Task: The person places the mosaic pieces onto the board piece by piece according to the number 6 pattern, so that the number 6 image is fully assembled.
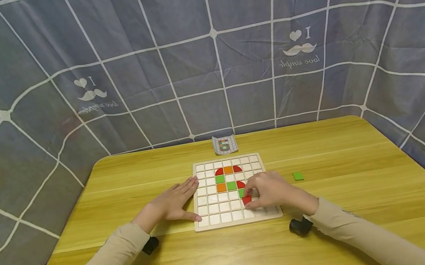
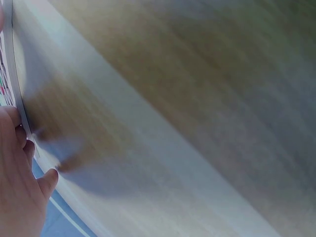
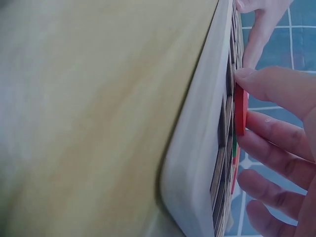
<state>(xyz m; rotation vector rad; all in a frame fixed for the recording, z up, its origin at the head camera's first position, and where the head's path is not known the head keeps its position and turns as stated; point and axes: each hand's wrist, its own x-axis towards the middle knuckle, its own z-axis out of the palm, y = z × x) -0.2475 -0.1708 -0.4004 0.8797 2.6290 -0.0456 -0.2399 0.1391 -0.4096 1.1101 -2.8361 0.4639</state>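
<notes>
A wooden grid board (image 1: 214, 219) lies mid-table with red, orange and green tiles set in its upper middle cells. My right hand (image 1: 266, 193) hovers over the board's lower right and pinches a red tile (image 1: 247, 200) between thumb and fingers; in the right wrist view the red tile (image 3: 240, 109) stands on edge just above the board (image 3: 197, 163). My left hand (image 1: 173, 202) lies flat with straight fingers against the board's left edge, and the left hand (image 2: 17, 182) shows the same in the left wrist view.
A loose green tile (image 1: 297, 176) lies on the yellow wooden table (image 1: 339, 233) right of the board. A small pattern card (image 1: 225, 144) leans at the table's back edge. Grey checked cloth (image 1: 199, 50) walls the table on three sides.
</notes>
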